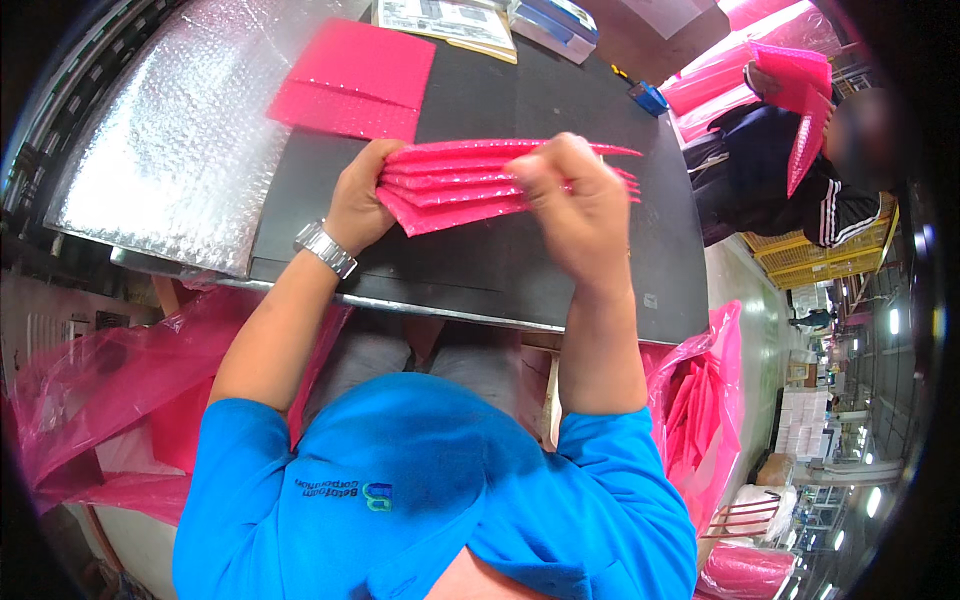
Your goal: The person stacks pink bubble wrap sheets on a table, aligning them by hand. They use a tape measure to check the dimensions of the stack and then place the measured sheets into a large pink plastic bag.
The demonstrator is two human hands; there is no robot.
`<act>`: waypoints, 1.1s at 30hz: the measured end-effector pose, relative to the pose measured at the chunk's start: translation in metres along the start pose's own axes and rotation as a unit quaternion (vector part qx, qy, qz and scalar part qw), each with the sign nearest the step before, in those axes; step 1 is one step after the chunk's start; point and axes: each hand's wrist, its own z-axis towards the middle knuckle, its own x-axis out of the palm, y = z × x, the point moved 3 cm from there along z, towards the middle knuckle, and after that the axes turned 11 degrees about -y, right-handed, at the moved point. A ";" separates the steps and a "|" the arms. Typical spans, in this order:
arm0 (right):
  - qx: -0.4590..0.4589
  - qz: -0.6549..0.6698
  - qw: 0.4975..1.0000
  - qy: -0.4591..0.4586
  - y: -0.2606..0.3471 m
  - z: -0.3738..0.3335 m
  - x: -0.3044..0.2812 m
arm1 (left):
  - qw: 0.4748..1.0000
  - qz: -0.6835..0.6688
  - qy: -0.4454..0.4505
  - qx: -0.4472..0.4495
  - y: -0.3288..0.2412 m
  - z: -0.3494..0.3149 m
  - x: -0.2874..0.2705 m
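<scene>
Several pink bubble-wrap bags [450,187] are fanned in a layered stack above the dark table. My left hand [362,197], with a metal watch on its wrist, grips the stack's left end, thumb on top. At the right part of the stack, my right hand [575,205] is closed, its thumb and fingertips pinched against the bag layers. Slight blur and the curled fingers hide how many layers it pinches. Behind my left hand, another pink bubble-wrap sheet or bag [365,75] lies flat on the table.
Clear bubble wrap [180,130] covers the table's left side. Papers [445,22], a blue-and-white box [553,25] and a blue tape dispenser [648,97] sit along the far edge. Pink plastic sacks [700,400] flank me below. At right, a co-worker [760,150] holds pink bubble-wrap pieces.
</scene>
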 end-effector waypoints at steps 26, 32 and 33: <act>-0.026 0.083 0.996 0.026 0.007 0.019 0.052 | 0.997 0.072 -0.009 0.040 0.001 0.003 -0.005; -0.010 0.192 0.979 -0.064 0.003 0.013 0.019 | 1.000 0.019 -0.011 0.006 0.010 0.001 -0.002; -0.084 0.096 0.991 -0.046 0.011 0.007 0.021 | 1.000 0.017 -0.013 0.006 0.011 0.001 -0.002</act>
